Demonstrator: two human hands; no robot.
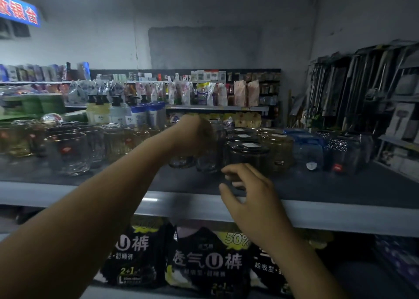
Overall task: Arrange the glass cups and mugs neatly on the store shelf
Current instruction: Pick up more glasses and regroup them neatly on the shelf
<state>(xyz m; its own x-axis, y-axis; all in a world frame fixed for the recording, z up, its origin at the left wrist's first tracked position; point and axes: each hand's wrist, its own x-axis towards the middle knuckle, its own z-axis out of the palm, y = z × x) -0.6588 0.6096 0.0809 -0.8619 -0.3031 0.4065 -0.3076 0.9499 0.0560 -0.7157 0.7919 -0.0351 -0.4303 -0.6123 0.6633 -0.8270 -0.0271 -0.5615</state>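
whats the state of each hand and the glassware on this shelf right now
left hand: over the tops of the clear glasses, grip too blurred to tell
right hand: fingers loosely curled, holds nothing
clear glasses: upright
dark jars: upright, lids on
front tumbler: upright, mouth up

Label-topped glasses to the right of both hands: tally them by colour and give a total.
Dark smoky glasses: 3
Amber glasses: 2
Total: 5
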